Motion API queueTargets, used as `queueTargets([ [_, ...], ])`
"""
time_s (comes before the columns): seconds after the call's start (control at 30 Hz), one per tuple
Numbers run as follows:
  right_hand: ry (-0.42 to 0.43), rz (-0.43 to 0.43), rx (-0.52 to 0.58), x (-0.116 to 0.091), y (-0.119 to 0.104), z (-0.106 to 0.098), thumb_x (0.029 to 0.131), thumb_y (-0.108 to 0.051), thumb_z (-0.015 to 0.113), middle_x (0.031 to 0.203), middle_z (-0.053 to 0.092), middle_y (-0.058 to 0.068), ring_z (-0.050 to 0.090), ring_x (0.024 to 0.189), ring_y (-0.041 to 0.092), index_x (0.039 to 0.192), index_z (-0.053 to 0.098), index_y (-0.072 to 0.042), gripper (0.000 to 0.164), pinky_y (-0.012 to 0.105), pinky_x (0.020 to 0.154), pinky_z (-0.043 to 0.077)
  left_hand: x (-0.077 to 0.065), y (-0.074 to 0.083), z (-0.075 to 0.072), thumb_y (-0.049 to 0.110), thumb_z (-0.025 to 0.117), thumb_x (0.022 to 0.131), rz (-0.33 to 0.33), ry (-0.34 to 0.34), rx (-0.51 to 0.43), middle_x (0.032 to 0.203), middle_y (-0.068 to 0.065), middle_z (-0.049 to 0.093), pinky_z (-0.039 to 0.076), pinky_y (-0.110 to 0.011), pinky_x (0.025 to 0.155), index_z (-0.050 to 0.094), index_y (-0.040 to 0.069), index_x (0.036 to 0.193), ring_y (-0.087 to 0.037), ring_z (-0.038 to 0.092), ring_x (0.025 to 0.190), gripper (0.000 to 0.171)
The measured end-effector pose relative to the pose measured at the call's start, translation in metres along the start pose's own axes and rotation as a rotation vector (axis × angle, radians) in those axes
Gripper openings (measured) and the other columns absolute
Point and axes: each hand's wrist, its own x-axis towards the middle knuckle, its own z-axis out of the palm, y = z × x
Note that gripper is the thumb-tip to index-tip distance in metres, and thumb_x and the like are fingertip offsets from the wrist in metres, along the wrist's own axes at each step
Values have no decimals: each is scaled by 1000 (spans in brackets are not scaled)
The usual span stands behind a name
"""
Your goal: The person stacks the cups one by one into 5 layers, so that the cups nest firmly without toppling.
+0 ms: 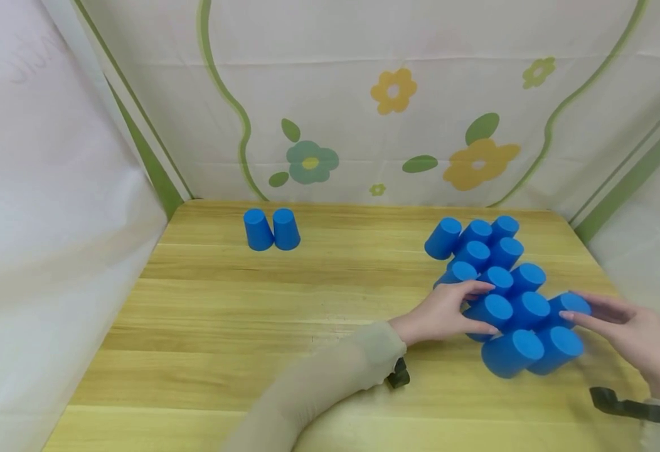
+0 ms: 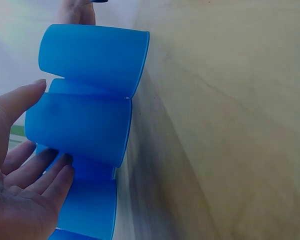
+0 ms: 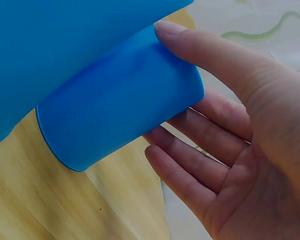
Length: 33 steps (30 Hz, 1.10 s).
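Note:
Several upside-down blue cups stand in a close group on the right part of the table. My left hand (image 1: pixel 443 307) has its thumb and fingers on either side of a blue cup (image 1: pixel 490 311) at the group's left edge; the left wrist view shows that cup (image 2: pixel 77 125) between them. On the opposite side, my right hand (image 1: pixel 629 326) holds another blue cup (image 1: pixel 568 307), thumb on one side and fingers on the other, as the right wrist view shows on the cup (image 3: pixel 125 100). Two cups (image 1: pixel 524 351) stand nearest the front.
A pair of upside-down blue cups (image 1: pixel 272 230) stands side by side at the back left of the wooden table (image 1: pixel 223 351). Behind the table hangs a white cloth (image 1: pixel 341 75) with printed flowers. More white cloth (image 1: pixel 42 226) hangs along the left side.

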Motion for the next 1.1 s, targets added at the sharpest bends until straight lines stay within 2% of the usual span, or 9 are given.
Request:
queueTargets([
  [0.23,-7,1,-7,3,1,-1,92,-56,70,107,57,-22,56,93,1,153,42,-2,86,72,83,45,6,-2,6,36,81,89,-27,17,22,142,15,55,42,-14,99,53,22,147,4,48,127,66],
  [0.33,-6,-1,-2,3,1,0,92,-56,70,106,56,-25,55,93,-1,154,42,-3,86,72,83,45,8,-2,8,34,80,90,-22,25,32,140,16,56,41,-14,99,55,23,145,5,48,126,61],
  [0.43,1,6,10,2,2,0,92,-56,70,100,52,-33,47,88,-12,154,42,-3,86,73,85,44,10,-2,10,32,79,91,-14,32,30,138,16,58,41,-13,98,57,22,143,6,48,125,57],
  [0.47,4,10,13,2,2,0,92,-56,71,101,51,-33,48,88,-11,154,41,-3,87,73,85,44,10,-2,11,32,79,91,-16,34,29,137,16,58,41,-12,97,57,22,142,6,49,124,56],
  [0.53,12,15,15,1,3,1,91,-56,71,101,52,-30,52,90,-5,154,42,-2,87,73,86,44,10,-3,11,32,79,91,-14,39,27,136,17,58,41,-11,97,58,22,141,6,49,123,55],
  [0.67,27,22,8,0,3,3,90,-56,72,106,56,-22,60,102,22,152,43,-1,88,73,86,44,7,-4,11,31,80,91,-2,54,-1,135,16,59,41,-12,98,59,21,139,6,50,123,54],
  [0.73,31,19,4,-1,3,4,90,-56,72,106,55,-23,60,105,26,152,44,-1,88,73,86,44,4,-6,10,30,80,91,6,63,-19,134,16,59,41,-12,99,59,20,139,6,50,123,53],
  [1.0,20,6,13,0,4,2,91,-55,72,101,50,-33,53,92,-4,153,43,-3,85,72,85,45,-10,-5,-3,28,80,91,41,61,-61,133,13,60,44,-14,98,59,17,137,5,52,121,52],
  [1.1,18,-5,7,-1,5,1,92,-53,72,102,55,-31,54,92,-5,152,44,-2,84,71,84,46,-15,-5,-8,28,80,91,35,49,-59,133,12,61,45,-16,98,59,18,137,3,53,121,52],
])
